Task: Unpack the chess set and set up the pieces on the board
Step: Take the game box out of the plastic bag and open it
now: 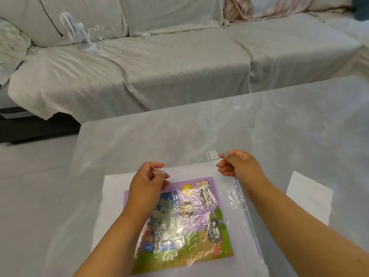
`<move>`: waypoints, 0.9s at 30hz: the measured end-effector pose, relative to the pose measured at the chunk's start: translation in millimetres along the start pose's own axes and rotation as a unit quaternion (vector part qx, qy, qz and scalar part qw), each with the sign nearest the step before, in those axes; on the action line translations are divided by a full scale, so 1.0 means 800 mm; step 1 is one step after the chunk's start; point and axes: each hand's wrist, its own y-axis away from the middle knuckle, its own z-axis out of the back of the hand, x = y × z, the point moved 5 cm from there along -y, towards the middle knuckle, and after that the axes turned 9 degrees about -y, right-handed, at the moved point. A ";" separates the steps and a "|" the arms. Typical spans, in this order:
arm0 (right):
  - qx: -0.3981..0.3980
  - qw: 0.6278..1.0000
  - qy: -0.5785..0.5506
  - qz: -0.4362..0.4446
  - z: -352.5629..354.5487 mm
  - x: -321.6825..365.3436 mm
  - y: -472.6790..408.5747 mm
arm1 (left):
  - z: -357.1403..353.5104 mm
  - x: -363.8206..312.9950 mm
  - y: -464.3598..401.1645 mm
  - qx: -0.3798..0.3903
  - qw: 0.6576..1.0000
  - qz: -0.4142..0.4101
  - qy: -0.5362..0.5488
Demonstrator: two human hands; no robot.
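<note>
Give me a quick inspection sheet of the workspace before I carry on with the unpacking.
Surface: grey table, glossy, under a clear film.
Job's things: colourful game pack lies flat, still sealed in a clear plastic bag; no board or pieces out yet.
Clutter: white paper sheet lies to the right of the bag.
Grippers: left hand pinches the bag's top edge; right hand pinches the zip slider at the bag's top right corner.
Cables: white cable looped on the sofa beside the small fan.
Surroundings: grey covered sofa behind the table, cushion at its left end.
</note>
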 end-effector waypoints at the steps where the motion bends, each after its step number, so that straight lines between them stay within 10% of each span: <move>1: -0.003 1.000 0.004 0.014 0.000 -0.004 -0.003 | -0.005 0.003 -0.003 -0.003 1.000 -0.007 0.003; 15: 0.009 0.988 -0.008 0.154 0.000 -0.028 -0.016 | -0.043 -0.001 0.012 0.025 0.953 -0.236 -0.187; 27: -0.070 0.984 0.036 0.163 0.063 -0.060 0.060 | 0.013 0.074 0.090 -0.059 0.912 -0.121 -0.387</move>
